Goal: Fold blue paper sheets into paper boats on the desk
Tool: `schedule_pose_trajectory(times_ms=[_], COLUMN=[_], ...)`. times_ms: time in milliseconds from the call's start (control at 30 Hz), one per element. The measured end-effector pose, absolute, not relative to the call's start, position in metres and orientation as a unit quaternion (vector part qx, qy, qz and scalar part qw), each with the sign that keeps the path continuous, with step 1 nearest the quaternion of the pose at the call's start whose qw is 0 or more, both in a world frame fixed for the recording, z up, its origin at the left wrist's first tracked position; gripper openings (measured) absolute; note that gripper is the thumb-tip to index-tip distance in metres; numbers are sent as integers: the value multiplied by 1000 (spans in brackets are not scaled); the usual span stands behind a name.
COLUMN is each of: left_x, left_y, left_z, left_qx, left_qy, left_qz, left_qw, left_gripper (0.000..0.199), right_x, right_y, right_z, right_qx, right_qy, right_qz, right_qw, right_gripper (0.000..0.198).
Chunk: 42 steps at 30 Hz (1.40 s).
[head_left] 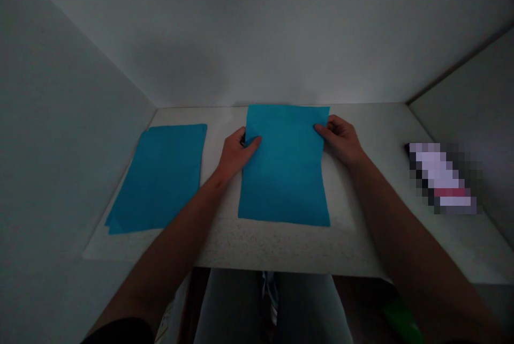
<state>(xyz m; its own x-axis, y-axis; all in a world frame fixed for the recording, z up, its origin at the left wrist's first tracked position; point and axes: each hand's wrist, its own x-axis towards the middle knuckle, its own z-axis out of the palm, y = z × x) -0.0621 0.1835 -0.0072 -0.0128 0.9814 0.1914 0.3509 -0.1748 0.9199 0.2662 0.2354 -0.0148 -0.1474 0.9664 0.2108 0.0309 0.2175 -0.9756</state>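
A blue rectangular sheet (284, 172), paper or cloth, is held by its two sides above the middle of the white table. My left hand (236, 151) grips its left edge, thumb on top and fingers behind. On the upper right edge, my right hand (341, 137) pinches the sheet between thumb and curled fingers. The sheet's right side bows inward below that grip. To the left lies a stack of similar blue sheets (160, 172), slightly misaligned at the lower left corner. My left forearm passes over the stack's lower right corner.
The white table (273, 250) meets a wall (281, 38) at the back and side panels left and right. A blurred-out device or object (441, 178) lies at the right. Below the front edge are my legs and a green thing (401, 317) on the floor.
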Motion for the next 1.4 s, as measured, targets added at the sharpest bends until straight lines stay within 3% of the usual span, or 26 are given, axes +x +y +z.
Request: schedule_pose_trajectory(times_ms=[133, 300, 400, 633, 733, 833, 933, 1033, 1233, 1333, 1400], left_x=[-70, -70, -69, -60, -57, -58, -61, -65, -68, -66, -65], left_y=[190, 194, 196, 187, 180, 179, 183, 188, 189, 186, 185], left_z=[-8, -10, -15, -18, -14, -11, -9, -10, -13, -8, -4], left_qx=[590, 550, 534, 558, 573, 578, 582, 570, 560, 586, 598], left_qy=[564, 548, 537, 464, 438, 448, 477, 505, 530, 525, 505], left_qz=[486, 529, 545, 520, 501, 503, 517, 533, 572, 574, 593], left_qw=[313, 342, 360, 450, 478, 461, 407, 369, 281, 227, 185], left_gripper=[29, 43, 54, 117, 130, 102, 73, 66, 50, 28, 25], right_x=[263, 257, 255, 255, 254, 252, 252, 254, 262, 262, 260], right_y=[234, 224, 222, 228, 226, 222, 218, 218, 225, 226, 224], right_z=[-14, -8, -8, -13, -12, -7, -1, 0, -3, 2, 8], right_qx=[-409, -393, -403, -440, -445, -438, -407, -405, -454, -437, -406], right_qy=[-629, -659, -641, -571, -573, -593, -628, -654, -693, -712, -711], right_qz=[460, 513, 512, 459, 431, 427, 456, 461, 355, 279, 238], right_qw=[475, 386, 405, 519, 536, 524, 482, 442, 432, 474, 523], right_gripper=[46, 47, 44, 67, 66, 58, 64, 71, 43, 29, 32])
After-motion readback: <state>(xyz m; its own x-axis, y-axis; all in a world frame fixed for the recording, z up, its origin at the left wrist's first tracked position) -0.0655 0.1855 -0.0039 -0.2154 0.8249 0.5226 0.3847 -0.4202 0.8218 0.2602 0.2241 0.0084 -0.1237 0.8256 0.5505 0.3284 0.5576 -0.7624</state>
